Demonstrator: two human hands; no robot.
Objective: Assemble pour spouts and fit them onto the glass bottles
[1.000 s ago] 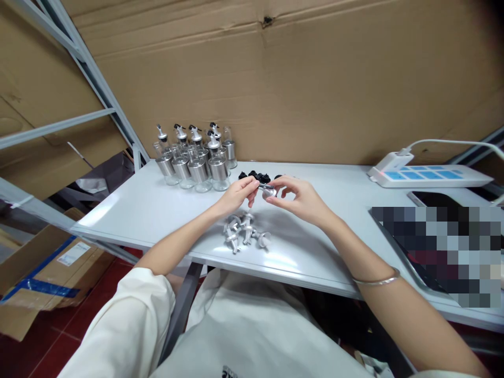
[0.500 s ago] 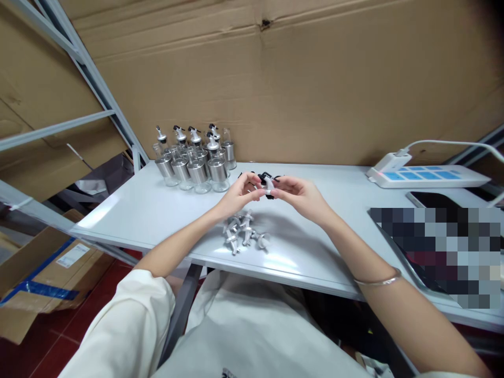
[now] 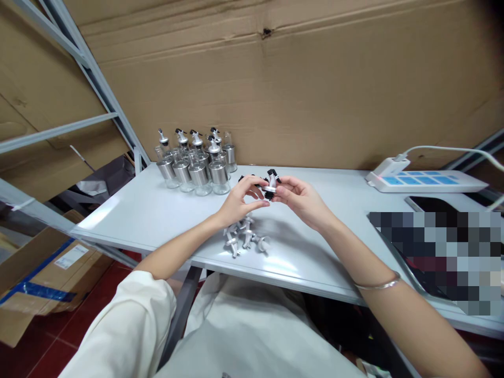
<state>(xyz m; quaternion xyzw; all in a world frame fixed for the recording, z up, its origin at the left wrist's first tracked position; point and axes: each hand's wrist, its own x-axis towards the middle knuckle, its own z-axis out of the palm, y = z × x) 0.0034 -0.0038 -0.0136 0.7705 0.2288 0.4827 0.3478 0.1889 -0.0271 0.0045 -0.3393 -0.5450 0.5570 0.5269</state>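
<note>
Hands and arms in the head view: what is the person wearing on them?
Both hands are bare, no gloves or rings visible. The left arm shows a loose cream-white sleeve pushed up near the elbow. The right arm is bare to the frame edge, with a thin silver bangle on the forearm.

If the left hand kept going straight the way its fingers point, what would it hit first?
The left hand points right, at the pourer spout pinched between both hands; just beyond it are the right hand's fingertips. Depth is hard to judge.

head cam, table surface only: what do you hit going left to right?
Cluster of glass bottles → left hand → pourer cap held in both hands → right hand → white power strip
</note>
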